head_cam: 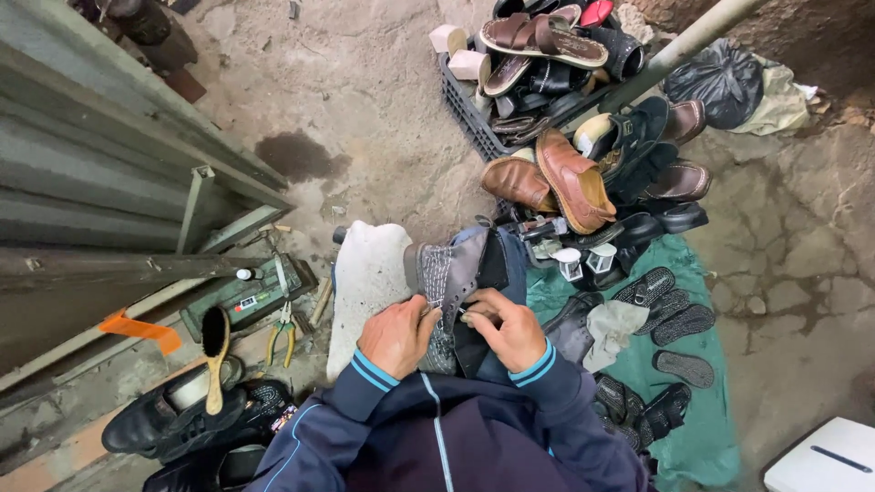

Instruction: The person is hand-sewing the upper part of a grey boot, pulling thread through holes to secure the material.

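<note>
1. A grey ankle boot with a stitched, textured upper lies across the person's lap at frame centre, toe end toward 12 o'clock, and seems braced on the knee so that it stays steady.
2. The left hand is curled closed over the boot's side at 7 o'clock of the boot, thumb pressed to the upper, apparently to pin it down.
3. The right hand is closed in a pinch at the boot's opening. What it pinches is too small to tell; a thin tool or thread is possible.
4. A pale, flat stone slab sits just beside the boot at 9 o'clock, within easy reach of the left hand.
5. Yellow-handled pliers and a green metal tool box lie farther out at 9 o'clock.
6. A wooden-handled shoe brush rests on black leather shoes at 8 o'clock.
7. A green cloth carrying black rubber soles spreads at 3 to 4 o'clock.
8. A dark plastic crate heaped with sandals and brown shoes crowds 1 o'clock; open ground remains at 11 to 12 o'clock.
</note>
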